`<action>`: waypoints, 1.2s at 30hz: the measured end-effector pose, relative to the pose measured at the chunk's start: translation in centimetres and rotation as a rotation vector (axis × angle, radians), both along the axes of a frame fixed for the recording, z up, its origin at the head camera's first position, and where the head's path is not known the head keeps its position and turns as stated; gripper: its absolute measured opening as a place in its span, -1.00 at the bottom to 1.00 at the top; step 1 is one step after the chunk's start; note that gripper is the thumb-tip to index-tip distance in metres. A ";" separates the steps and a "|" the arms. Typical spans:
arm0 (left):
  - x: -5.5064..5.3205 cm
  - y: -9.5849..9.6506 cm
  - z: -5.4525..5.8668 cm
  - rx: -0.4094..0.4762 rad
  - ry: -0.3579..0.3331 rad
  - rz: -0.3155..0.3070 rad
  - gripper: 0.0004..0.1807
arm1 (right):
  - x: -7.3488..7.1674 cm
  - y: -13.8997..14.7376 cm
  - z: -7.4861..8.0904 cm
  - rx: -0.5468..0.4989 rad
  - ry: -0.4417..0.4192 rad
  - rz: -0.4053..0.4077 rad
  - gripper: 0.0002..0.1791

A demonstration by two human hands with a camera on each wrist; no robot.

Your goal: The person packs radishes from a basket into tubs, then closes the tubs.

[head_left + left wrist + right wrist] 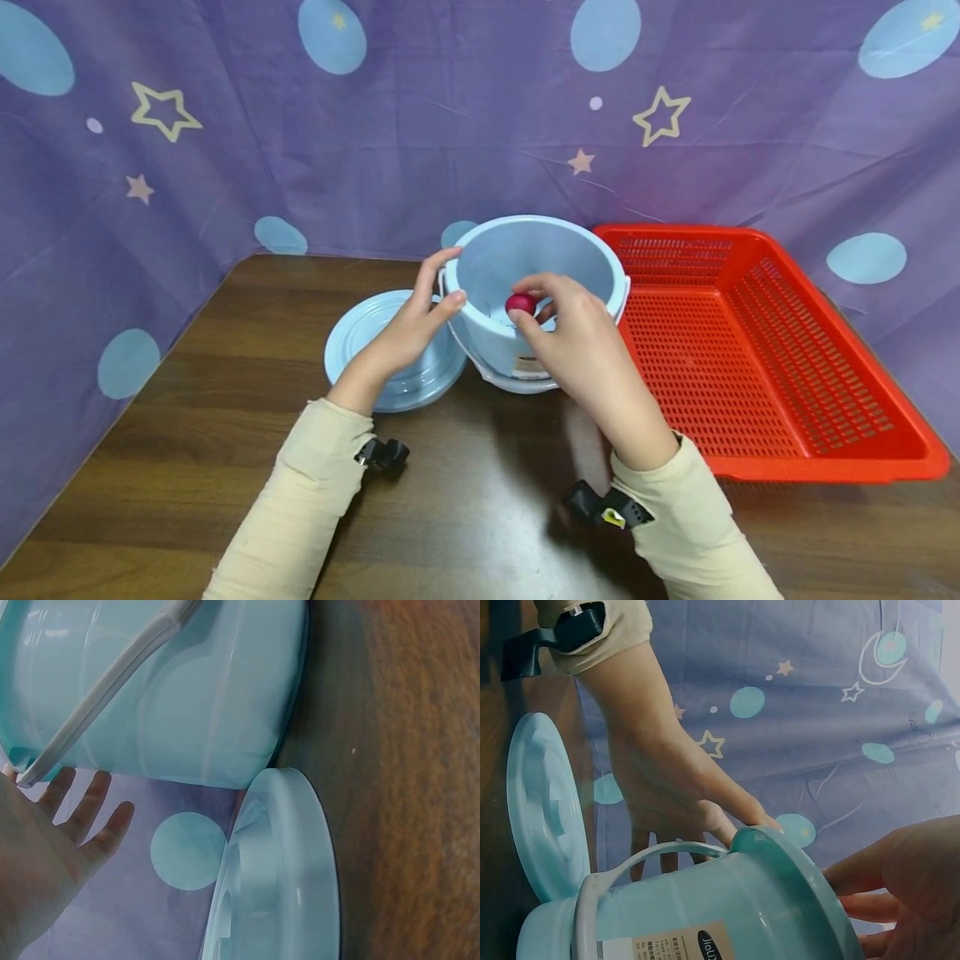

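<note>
A light blue bucket (491, 340) with a white handle (97, 701) stands upright in the middle of the table. My left hand (408, 327) rests against its left side near the handle joint. The thumb and index finger touch the rim, while the other fingers (90, 806) stretch out loosely in the left wrist view. Over the bucket's mouth my right hand (588, 342) pinches a small, round, shiny red ball (519, 304) between thumb and fingertips. The right wrist view shows that hand's fingers (862, 862) beyond the rim, with the ball hidden there.
A round light blue lid (352, 350) lies on the wooden table (465, 492) left of the bucket, under my left forearm. To the right, close beside the bucket, sits a large red slotted basket (810, 468). A purple patterned cloth (480, 125) hangs behind the table.
</note>
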State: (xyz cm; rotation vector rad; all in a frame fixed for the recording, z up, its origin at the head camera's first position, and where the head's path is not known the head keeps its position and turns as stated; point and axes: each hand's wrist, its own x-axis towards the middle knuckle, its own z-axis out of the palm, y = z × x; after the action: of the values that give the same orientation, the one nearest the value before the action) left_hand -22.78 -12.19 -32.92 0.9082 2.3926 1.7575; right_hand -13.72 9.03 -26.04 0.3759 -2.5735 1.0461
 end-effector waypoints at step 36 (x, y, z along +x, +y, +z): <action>0.1 -0.1 0.1 -0.012 -0.009 0.008 0.11 | 2.6 1.6 2.9 -0.154 0.124 -0.012 -0.80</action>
State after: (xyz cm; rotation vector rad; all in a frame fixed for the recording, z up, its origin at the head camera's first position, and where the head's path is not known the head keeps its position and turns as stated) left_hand -22.68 -12.25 -32.79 0.8884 2.4018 1.7442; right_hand -11.10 10.59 -23.14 0.3732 -2.3657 1.1694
